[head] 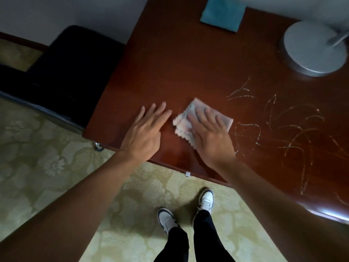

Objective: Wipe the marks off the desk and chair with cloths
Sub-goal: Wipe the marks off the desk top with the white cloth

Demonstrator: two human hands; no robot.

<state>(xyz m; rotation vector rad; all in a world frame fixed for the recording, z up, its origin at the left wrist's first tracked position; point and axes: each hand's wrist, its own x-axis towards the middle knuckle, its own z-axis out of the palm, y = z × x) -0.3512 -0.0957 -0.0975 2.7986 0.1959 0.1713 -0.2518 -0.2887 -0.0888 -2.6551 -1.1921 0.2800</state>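
Head view, looking down. Nearest: two white-and-black shoes (188, 210) on pale floral carpet (47, 161), toes toward the desk edge; stance close, presumably for reach across the top.

Right hand (209, 133) flat on a folded pale cloth (186, 121), fingers straight and spread, nothing pinched; palm pressure alone pins the cloth to the wood. Probable reason: a broad, even wiping contact. Cloth just left of the marks (294, 133), not yet over them; only the scribble nearest the thumb side lies close to the cloth edge.

Left hand (145, 133) open, fingers straight, fingertips on bare wood just beside the cloth, holding nothing. Likely a brace for body weight while leaning.

Desk (170, 63): dark red-brown, glossy, reflections along the near rim. Marks pale, thin, looping, spread over the right half toward the near right corner. Judged stage: wiping barely begun, most scribbles intact.

Further back: round grey lamp base (313, 48) at right, stem blurred. Teal cloth (222, 14) folded at the far edge, untouched, perhaps kept for the chair.

Left of the desk: black chair (71, 59), dim; any marks on it not discernible. White wall (66, 12) behind.
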